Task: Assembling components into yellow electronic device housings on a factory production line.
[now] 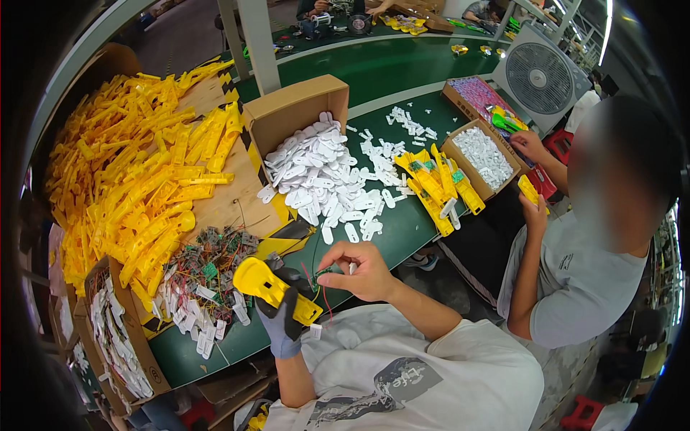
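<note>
My left hand (284, 332), in a grey and black glove, is closed around a yellow plastic housing (260, 280) with a rounded end tilted up to the left. Beside it, my bare right hand (365, 273) pinches thin wires, red and dark, at a small green circuit board (321, 274) over the housing. A small white piece (315, 331) hangs at the housing's lower end. Just left of my hands lies a tangled heap of wired circuit boards (208, 269) with white connectors. My fingers partly cover the board and wires.
Yellow housings (136, 179) are piled at the left. White flat parts (316, 158) spill from a cardboard box (298, 104) onto the green table. A box of wired white pieces (154, 377) stands near left. On the right, a co-worker (575, 280) holds a yellow piece, near a fan (540, 70).
</note>
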A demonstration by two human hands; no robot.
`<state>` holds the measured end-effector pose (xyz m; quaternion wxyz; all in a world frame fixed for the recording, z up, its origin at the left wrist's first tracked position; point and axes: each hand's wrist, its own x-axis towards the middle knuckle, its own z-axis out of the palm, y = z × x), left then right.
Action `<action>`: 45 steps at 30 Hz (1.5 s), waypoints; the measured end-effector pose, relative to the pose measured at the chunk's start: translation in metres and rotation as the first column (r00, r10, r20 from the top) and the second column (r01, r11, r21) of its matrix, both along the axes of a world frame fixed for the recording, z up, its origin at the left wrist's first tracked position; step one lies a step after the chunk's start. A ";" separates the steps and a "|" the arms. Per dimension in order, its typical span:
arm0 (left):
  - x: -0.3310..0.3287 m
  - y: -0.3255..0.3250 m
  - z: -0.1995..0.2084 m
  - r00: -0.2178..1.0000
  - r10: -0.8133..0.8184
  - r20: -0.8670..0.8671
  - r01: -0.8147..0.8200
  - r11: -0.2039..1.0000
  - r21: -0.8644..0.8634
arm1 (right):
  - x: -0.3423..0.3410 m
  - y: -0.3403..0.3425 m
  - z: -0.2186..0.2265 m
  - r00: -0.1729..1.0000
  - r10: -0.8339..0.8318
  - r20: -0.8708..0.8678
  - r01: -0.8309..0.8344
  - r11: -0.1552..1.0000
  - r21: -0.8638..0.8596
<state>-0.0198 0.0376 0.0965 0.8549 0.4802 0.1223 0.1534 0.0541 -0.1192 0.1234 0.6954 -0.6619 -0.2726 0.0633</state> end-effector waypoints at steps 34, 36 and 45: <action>-0.023 0.018 -0.067 0.984 0.142 -0.105 -0.106 0.949 0.297 | 0.002 0.003 -0.011 0.990 0.141 -0.008 -0.140 0.968 -0.206; -0.023 0.019 -0.081 0.990 0.137 -0.040 -0.120 0.949 0.291 | 0.003 -0.003 -0.008 0.985 0.170 -0.028 -0.172 0.963 -0.205; 0.003 0.021 -0.128 0.999 -0.023 0.027 0.022 0.999 0.043 | -0.005 0.003 -0.002 0.882 0.455 -0.122 -0.471 0.855 -0.217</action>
